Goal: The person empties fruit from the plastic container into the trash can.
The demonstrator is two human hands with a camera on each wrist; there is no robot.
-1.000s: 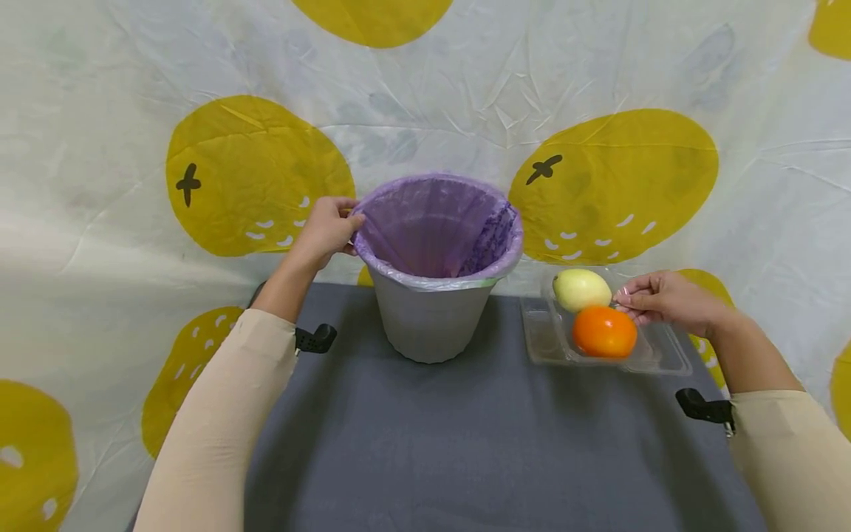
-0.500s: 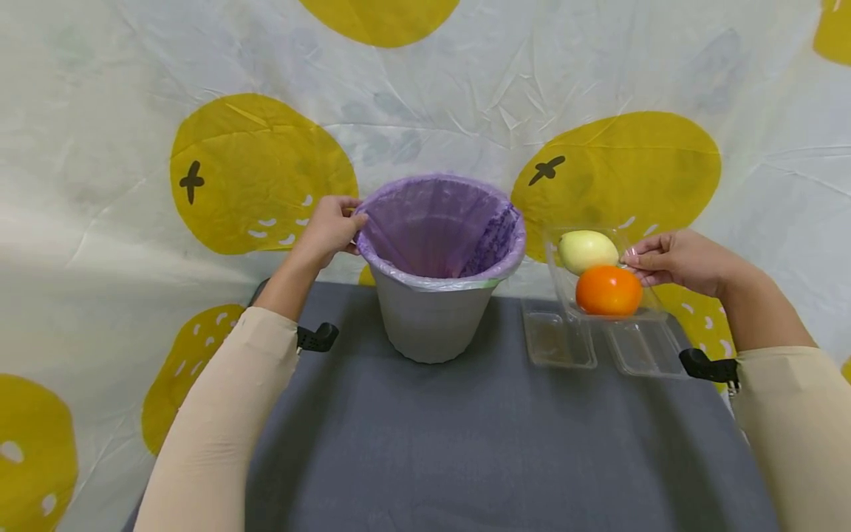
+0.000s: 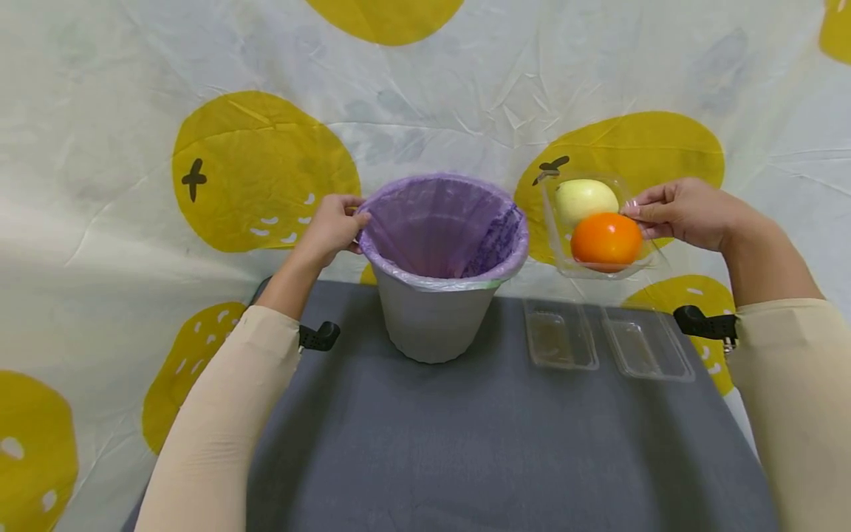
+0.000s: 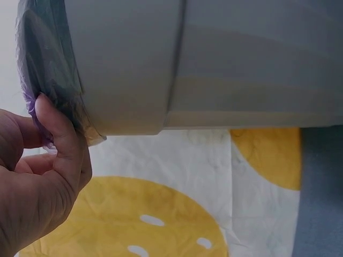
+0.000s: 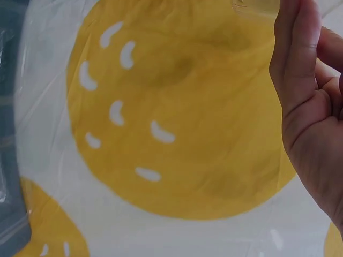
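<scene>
A light grey trash bin (image 3: 432, 321) lined with a purple plastic bag (image 3: 425, 222) stands at the back of the table. My left hand (image 3: 331, 230) pinches the bin's rim and the bag's folded edge on the left side; in the left wrist view the fingers (image 4: 61, 128) press on the bag there. Up in the air right of the bin, my right hand (image 3: 694, 213) pinches the right edge of a clear plastic tray (image 3: 560, 240). Inside this tray lie a pale yellow-green fruit (image 3: 586, 199) and an orange round fruit (image 3: 606, 241), side by side.
Two more clear plastic trays (image 3: 561, 336) lie on the grey-covered table (image 3: 465, 443) below the raised one. A white cloth with yellow fruit prints (image 3: 266, 170) hangs right behind the table.
My right hand has lifted the tray with both fruits up off the table, uncovering the trays under it. The left hand keeps its hold on the bin's rim.
</scene>
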